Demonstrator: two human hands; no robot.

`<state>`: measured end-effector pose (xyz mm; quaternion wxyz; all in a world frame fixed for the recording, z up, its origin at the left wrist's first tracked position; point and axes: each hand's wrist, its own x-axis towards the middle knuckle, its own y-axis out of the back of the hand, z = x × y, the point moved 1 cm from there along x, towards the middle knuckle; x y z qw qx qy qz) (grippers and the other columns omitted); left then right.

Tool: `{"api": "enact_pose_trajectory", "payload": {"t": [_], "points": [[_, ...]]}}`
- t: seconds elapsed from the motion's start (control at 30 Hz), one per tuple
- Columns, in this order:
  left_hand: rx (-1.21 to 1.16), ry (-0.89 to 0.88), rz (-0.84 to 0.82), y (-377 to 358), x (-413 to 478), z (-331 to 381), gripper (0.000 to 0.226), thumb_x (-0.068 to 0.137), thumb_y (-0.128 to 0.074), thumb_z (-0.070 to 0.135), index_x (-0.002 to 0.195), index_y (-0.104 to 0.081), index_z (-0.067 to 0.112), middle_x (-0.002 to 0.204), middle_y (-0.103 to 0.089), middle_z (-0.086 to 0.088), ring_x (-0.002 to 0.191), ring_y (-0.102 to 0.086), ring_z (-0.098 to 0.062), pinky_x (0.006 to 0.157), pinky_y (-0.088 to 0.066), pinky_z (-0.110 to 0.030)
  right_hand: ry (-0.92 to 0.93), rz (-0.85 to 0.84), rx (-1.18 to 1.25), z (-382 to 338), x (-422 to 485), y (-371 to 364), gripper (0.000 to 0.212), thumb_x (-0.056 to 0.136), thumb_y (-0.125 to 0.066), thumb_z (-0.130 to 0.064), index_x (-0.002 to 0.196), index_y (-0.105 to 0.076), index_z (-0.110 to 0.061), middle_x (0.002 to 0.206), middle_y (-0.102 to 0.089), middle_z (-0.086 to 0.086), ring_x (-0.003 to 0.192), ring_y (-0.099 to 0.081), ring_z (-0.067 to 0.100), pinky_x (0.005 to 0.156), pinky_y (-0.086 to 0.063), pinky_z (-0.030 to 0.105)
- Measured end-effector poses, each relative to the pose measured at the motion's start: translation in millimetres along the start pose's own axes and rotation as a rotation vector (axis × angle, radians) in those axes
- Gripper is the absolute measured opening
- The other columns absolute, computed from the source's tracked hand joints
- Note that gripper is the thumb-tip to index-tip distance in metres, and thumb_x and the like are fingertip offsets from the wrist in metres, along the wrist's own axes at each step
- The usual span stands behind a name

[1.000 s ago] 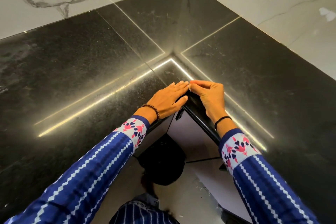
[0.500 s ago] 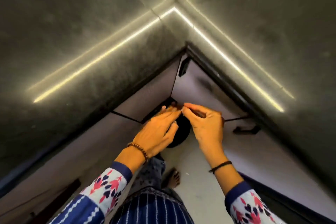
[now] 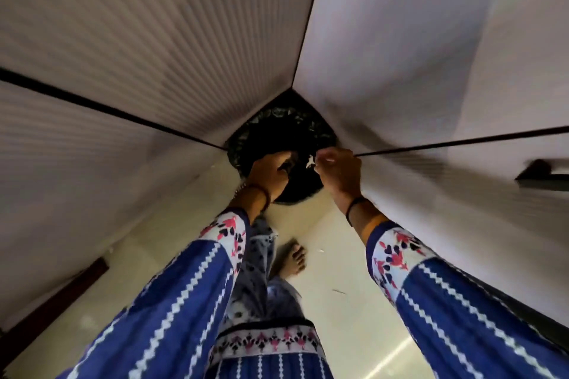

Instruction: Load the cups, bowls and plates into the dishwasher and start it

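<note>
Bin (image 3: 286,138) black, glossy. Left of bin, cabinet front (image 3: 123,40) white, fine ribbed stripes. Right of bin, door (image 3: 415,55) plain white, handle (image 3: 545,175) black. Over bin, scrap (image 3: 310,161) white. Below bin, floor (image 3: 338,255) cream; sleeves (image 3: 172,301) blue, white zigzags; cuffs (image 3: 228,231) white, red-navy flowers.

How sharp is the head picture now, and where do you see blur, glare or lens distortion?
Head view: motion blur softens the whole frame, worst on the dark cabinet handle at the right edge; the left hand and right hand are too soft to read their grip. Head view: the wide lens splays the cabinet fronts outward; a glare streak lies on the floor.
</note>
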<state>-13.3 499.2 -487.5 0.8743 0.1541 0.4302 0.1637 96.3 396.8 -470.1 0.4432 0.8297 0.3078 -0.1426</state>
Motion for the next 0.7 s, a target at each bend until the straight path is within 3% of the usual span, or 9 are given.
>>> {"api": "enact_pose_trajectory", "payload": {"t": [0.07, 0.17, 0.27, 0.33, 0.43, 0.53, 0.7], "points": [[-0.003, -0.001, 0.016, -5.8, 11.7, -3.7, 0.049, 0.088, -0.046, -0.004, 0.135, -0.054, 0.007, 0.138, -0.054, -0.015, 0.13, -0.05, -0.026, 0.111, -0.037, -0.039, -0.03, -0.022, -0.025, 9.8, 5.5, -4.8, 0.015, 0.082, -0.062, 0.0, 0.088, -0.075, 0.002, 0.091, -0.074, 0.023, 0.091, -0.07, 0.038, 0.082, -0.056, 0.046], [-0.052, -0.041, 0.096, -9.0, 19.3, -5.0, 0.035, 0.083, -0.058, 0.001, 0.115, -0.069, 0.007, 0.115, -0.069, -0.012, 0.112, -0.063, -0.024, 0.101, -0.048, -0.037, -0.032, -0.023, -0.021, 18.9, 6.5, -4.7, 0.025, 0.086, -0.062, -0.003, 0.103, -0.079, -0.01, 0.104, -0.077, 0.008, 0.101, -0.071, 0.021, 0.092, -0.052, 0.026], [-0.232, 0.001, 0.134, -6.2, 13.0, -0.7, 0.01, 0.074, -0.075, 0.006, 0.083, -0.071, 0.01, 0.082, -0.073, -0.014, 0.078, -0.071, -0.027, 0.075, -0.06, -0.04, 0.005, -0.004, 0.023, 19.0, 5.0, -2.4, 0.016, 0.08, -0.068, -0.003, 0.09, -0.079, -0.009, 0.086, -0.077, 0.008, 0.084, -0.073, 0.02, 0.078, -0.057, 0.024], [-0.242, 0.027, 0.164, -4.8, 6.3, 4.6, 0.014, 0.075, -0.077, 0.01, 0.073, -0.064, 0.015, 0.07, -0.069, -0.009, 0.063, -0.069, -0.023, 0.06, -0.06, -0.035, 0.064, -0.008, 0.039, 14.3, 1.7, 1.4, 0.012, 0.076, -0.07, 0.003, 0.083, -0.076, -0.005, 0.08, -0.075, 0.008, 0.075, -0.072, 0.019, 0.068, -0.055, 0.018], [-0.106, -0.03, 0.243, 3.0, -5.2, 13.9, 0.016, 0.074, -0.077, 0.019, 0.076, -0.062, 0.025, 0.069, -0.065, 0.008, 0.073, -0.069, -0.016, 0.07, -0.058, -0.03, 0.18, -0.062, 0.0, 1.0, -10.7, 13.2, 0.013, 0.079, -0.071, 0.005, 0.089, -0.074, -0.003, 0.087, -0.071, 0.003, 0.078, -0.063, 0.008, 0.065, -0.043, 0.0], [-0.142, -0.075, 0.203, 15.0, -27.3, 29.9, 0.017, 0.075, -0.073, 0.011, 0.08, -0.064, 0.025, 0.076, -0.067, 0.006, 0.082, -0.068, -0.015, 0.084, -0.057, -0.035, 0.228, -0.083, 0.019, -16.6, -31.4, 34.3, 0.011, 0.086, -0.07, -0.004, 0.097, -0.072, -0.004, 0.095, -0.067, -0.001, 0.084, -0.061, 0.008, 0.063, -0.043, 0.0], [-0.182, -0.193, 0.186, 44.7, -81.8, 81.8, 0.013, 0.08, -0.067, 0.002, 0.088, -0.069, 0.013, 0.082, -0.067, 0.001, 0.083, -0.066, -0.015, 0.087, -0.055, -0.032, 0.215, -0.036, 0.093, -50.3, -74.4, 76.9, 0.008, 0.088, -0.068, -0.002, 0.095, -0.069, -0.005, 0.095, -0.069, 0.003, 0.084, -0.065, 0.017, 0.062, -0.043, 0.0]]}}
